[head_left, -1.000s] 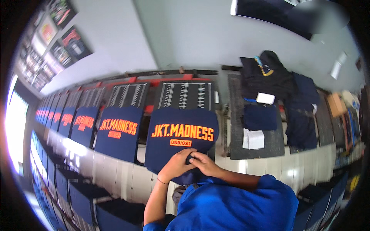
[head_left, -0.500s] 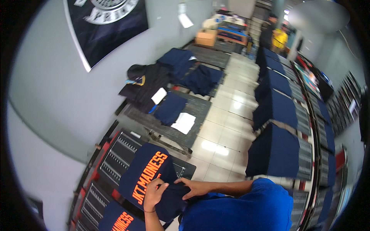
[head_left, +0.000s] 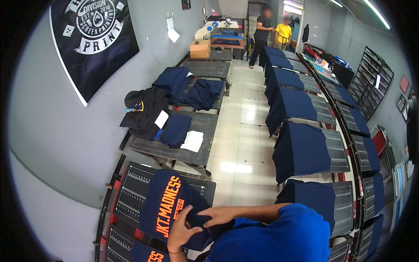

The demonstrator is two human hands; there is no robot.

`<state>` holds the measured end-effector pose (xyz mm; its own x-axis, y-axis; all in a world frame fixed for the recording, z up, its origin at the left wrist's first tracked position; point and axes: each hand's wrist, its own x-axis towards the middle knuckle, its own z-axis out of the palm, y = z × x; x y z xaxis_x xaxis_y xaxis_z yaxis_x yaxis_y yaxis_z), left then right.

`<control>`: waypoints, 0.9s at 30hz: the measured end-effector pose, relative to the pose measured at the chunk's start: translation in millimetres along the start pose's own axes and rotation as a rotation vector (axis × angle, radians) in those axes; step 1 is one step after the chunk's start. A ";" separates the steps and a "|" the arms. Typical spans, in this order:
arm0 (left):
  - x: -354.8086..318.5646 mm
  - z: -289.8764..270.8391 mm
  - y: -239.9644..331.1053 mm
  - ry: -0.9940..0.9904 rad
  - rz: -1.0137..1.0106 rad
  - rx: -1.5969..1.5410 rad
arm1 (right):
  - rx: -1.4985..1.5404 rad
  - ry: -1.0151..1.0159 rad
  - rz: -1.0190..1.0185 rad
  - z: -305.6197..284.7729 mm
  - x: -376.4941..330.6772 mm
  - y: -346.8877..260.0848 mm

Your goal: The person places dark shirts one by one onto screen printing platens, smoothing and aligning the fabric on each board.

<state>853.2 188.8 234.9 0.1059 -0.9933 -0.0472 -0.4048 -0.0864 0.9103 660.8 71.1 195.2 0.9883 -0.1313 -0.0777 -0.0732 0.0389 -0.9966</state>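
Observation:
A navy shirt [head_left: 152,207] with an orange print lies over a dark printing board [head_left: 131,187] at the lower left. My left hand [head_left: 180,233], with a thin bracelet at the wrist, is closed on the cloth beside the print, thumb and forefinger curved around a fold. From the right my right hand [head_left: 217,215] grips the same shirt near its loose edge, thumb below and forefinger above. Between the two hands the cloth is bunched. Some of my fingertips are hidden in it. Another navy shirt [head_left: 142,253] with orange print lies on the board nearer to me.
Folded navy garments [head_left: 176,129], a dark jacket [head_left: 146,109] and white papers [head_left: 192,141] lie on dark tables to the left. On the right, a long row of boards carries navy cloths [head_left: 301,146]. A tiled aisle [head_left: 238,161] runs between. Two people [head_left: 262,32] stand far off.
The view has swung and steadied, so the far room shows more clearly. My left thumb and forefinger have spread further apart on the cloth; both hands stay at the shirt.

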 end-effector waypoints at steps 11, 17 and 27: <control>-90.4 -105.3 35.2 0.893 0.183 0.511 | -0.418 0.306 -0.362 53.4 69.8 46.7; -136.8 -142.3 93.7 1.214 0.549 0.594 | -0.681 -0.373 -0.205 27.1 61.8 -121.7; -140.9 -294.7 137.2 1.635 0.255 0.857 | -1.507 0.883 -0.239 -72.8 127.1 -278.6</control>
<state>1050.5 339.7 487.7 0.4243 0.0189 0.9053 -0.7839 -0.4929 0.3777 797.0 -28.4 460.9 0.6711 -0.4642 0.5780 -0.5034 -0.8577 -0.1045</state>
